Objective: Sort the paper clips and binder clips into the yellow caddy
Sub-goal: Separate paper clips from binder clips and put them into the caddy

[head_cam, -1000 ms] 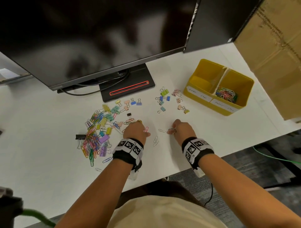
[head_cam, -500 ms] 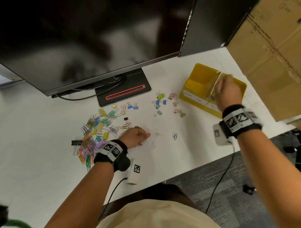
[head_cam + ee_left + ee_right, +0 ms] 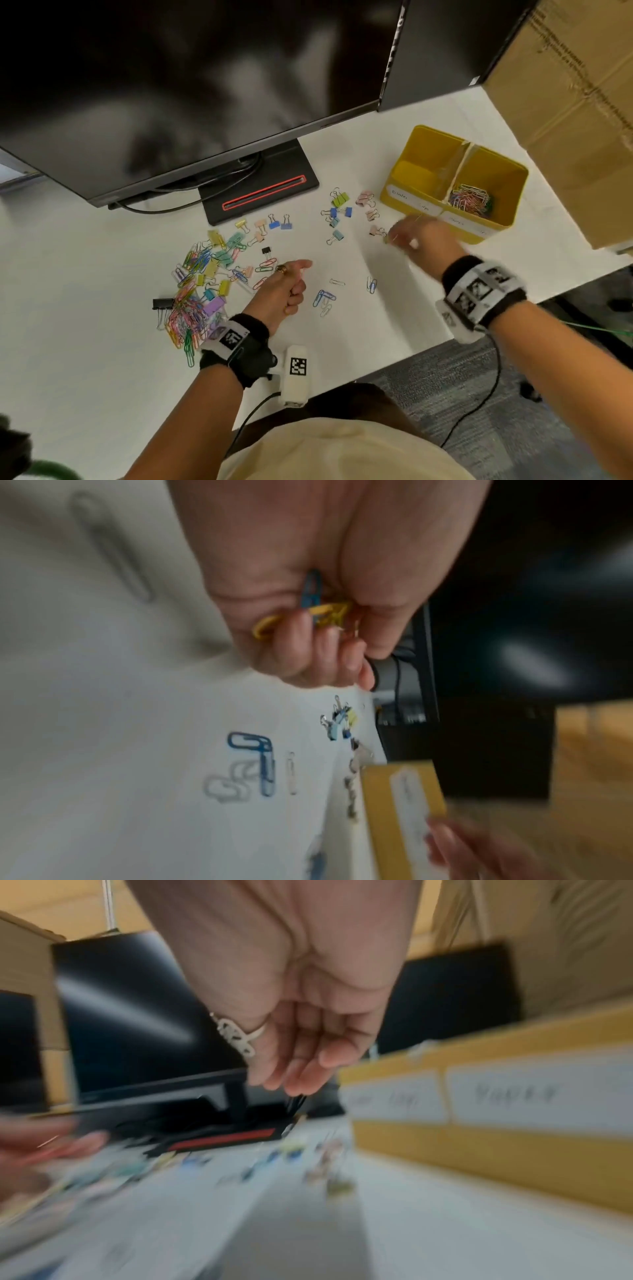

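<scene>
The yellow caddy (image 3: pixel 428 202) stands at the right of the white desk, with coloured paper clips (image 3: pixel 471 200) in its right compartment. Its left compartment looks bare. My left hand (image 3: pixel 291 287) rests near the desk's middle, fingers curled round several paper clips (image 3: pixel 318 610), blue and yellow. My right hand (image 3: pixel 416 234), blurred by motion, hovers in front of the caddy with relaxed fingers (image 3: pixel 298 1074) that hold nothing. A heap of mixed clips (image 3: pixel 202 291) lies to the left. Small binder clips (image 3: pixel 339 209) lie between the hands and the caddy. Loose paper clips (image 3: pixel 323 299) lie beside my left hand.
A large monitor (image 3: pixel 191 85) on a black stand (image 3: pixel 260 192) fills the back. A second dark screen (image 3: pixel 445 48) and a cardboard box (image 3: pixel 575 102) flank the caddy. The desk's front edge runs close behind my right wrist.
My right hand went from the desk's middle to the caddy's right compartment, and now has drawn back toward me, empty. My left hand has stayed in place with its clips.
</scene>
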